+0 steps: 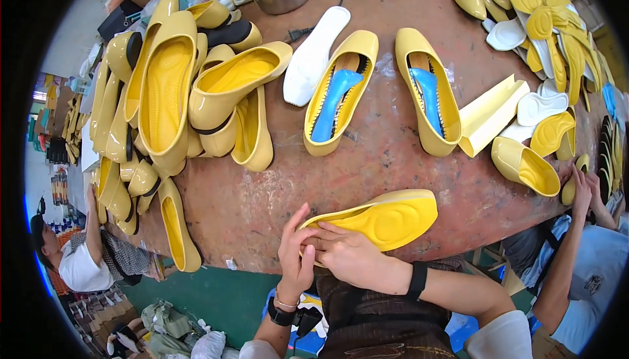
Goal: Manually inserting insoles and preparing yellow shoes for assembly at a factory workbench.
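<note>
Right in front of the person lies a glossy yellow shoe [393, 198] at the near edge of the reddish-brown worktop [236, 208], a padded yellow insole [401, 222] showing along its upper side. Their right hand [347, 254] rests over that shoe's left end, fingers bunched close together on it, though I cannot tell whether they pinch anything. The left hand [295, 254] sits against the same end, thumb and forefinger standing apart, its other fingers partly hidden. Beyond the held shoe stand two more yellow shoes [341, 93], both with blue pieces [428, 97] inside, and a white insole [316, 54] lies just beside the left one of them. Left of the held shoe, yellow shoes pile into a big heap [167, 90]; to its right, past a folded yellow sheet [493, 113], are loose insoles and another shoe [524, 165]. A co-worker's hands [585, 192] are busy well right of it.
</note>
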`<state>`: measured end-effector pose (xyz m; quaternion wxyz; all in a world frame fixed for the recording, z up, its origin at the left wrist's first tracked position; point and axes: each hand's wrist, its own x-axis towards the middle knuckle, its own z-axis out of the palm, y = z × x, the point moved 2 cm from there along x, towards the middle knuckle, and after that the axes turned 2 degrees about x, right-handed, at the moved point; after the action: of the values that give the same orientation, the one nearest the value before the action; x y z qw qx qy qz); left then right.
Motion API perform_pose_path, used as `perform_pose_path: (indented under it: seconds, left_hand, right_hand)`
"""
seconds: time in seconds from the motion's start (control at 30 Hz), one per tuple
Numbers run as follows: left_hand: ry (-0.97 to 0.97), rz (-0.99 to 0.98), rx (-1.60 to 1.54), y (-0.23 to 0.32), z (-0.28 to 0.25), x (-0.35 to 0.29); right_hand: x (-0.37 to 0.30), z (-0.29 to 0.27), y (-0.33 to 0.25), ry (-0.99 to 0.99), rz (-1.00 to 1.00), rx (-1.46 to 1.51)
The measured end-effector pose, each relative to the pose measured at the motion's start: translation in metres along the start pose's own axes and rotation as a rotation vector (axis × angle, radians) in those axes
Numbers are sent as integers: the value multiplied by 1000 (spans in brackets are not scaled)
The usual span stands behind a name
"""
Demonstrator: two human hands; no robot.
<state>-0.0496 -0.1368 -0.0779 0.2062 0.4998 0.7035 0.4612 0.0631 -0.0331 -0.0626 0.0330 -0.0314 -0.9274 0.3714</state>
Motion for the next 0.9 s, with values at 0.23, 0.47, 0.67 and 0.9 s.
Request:
perform_pose_path:
  seconds: [0.23,0.47,0.67,0.9]
  left_hand:
    - [149,48,21,3,9,-5]
    - [82,-208,119,52,42,-32]
    - [-248,-342,72,91,54,16]
    - [-304,-407,243,58,64,72]
  right_hand:
    - [-35,-17,-9,75,207,-335]
    - [-75,-58,-1,592,171,-152]
    - [-119,-60,6,687,763,146]
    - [-79,-75,31,188,841,26]
